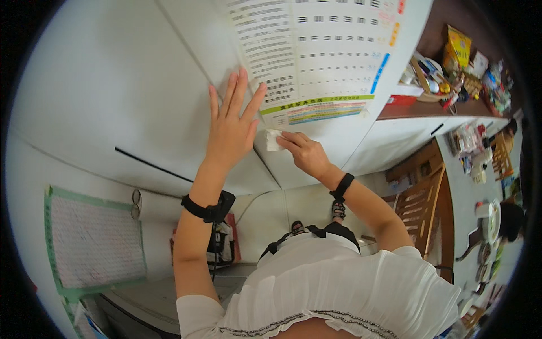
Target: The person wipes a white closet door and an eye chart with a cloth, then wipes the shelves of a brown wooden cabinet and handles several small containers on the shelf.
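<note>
My left hand (230,123) lies with its fingers spread on the white cabinet door (148,97), its index fingertip at the lower left edge of an eye chart (334,63). Just below that chart, my right hand (307,152) pinches a crumpled white tissue (273,140) against the white panel. The chart is fixed to the panel and bears printed text and rows of E symbols. A black band is on each wrist.
A brown shelf (398,111) at the right holds packets and a basket of small items. Below are a wooden chair (425,207) and a table with dishes (491,220). A green-bordered sheet (99,241) hangs at left. A bag (222,243) stands on the floor; people are at far right.
</note>
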`<state>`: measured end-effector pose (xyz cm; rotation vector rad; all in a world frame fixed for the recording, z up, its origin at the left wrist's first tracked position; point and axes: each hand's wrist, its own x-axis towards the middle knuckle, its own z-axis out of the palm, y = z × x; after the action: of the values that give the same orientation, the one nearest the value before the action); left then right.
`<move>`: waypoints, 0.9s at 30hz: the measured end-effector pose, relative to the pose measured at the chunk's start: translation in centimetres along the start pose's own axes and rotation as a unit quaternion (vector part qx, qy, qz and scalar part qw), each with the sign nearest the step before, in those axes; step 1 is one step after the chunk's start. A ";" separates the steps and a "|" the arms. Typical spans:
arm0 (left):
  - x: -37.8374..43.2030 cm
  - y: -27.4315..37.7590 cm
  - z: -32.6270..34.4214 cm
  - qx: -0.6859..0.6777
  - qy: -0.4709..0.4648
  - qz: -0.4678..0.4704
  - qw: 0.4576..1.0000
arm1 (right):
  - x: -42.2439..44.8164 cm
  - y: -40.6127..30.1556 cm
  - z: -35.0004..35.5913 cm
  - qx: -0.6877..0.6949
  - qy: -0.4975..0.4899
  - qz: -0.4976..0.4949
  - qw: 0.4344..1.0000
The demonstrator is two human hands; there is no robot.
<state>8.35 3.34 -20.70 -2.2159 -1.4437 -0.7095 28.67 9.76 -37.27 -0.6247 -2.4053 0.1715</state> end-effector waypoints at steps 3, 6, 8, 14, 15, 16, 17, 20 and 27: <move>1.1 1.0 1.6 0.008 -0.018 0.059 0.998 | 0.7 -1.4 0.8 0.029 0.130 0.017 0.991; 2.1 1.8 2.6 0.009 -0.032 0.102 0.994 | 1.8 -0.7 1.8 -0.039 0.096 -0.075 0.992; 2.9 2.4 3.0 0.007 -0.042 0.119 0.992 | 2.0 0.9 3.0 -0.140 0.065 -0.128 0.980; 3.8 2.5 3.6 0.042 -0.088 0.140 0.985 | -0.2 5.5 3.9 -0.104 0.099 -0.113 0.983; 3.8 2.4 3.6 0.053 -0.099 0.135 0.985 | -0.7 5.8 3.4 -0.102 0.107 -0.107 0.983; 3.5 2.3 3.8 0.055 -0.103 0.138 0.984 | -1.3 6.1 2.5 -0.046 0.128 -0.045 0.990; 3.4 2.2 3.9 0.062 -0.110 0.136 0.983 | -1.9 6.4 1.6 0.010 0.149 0.017 0.989; 3.9 2.7 4.8 0.072 -0.116 0.146 0.980 | -4.6 8.4 -0.5 0.007 0.213 0.182 0.960; 6.6 5.7 8.7 0.037 -0.106 0.190 0.975 | -7.0 12.2 -5.6 0.041 0.353 0.308 0.882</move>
<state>17.52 10.91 -23.86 -2.4662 -1.0620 -0.2951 41.69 16.97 -40.10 -1.1650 -1.4364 0.2554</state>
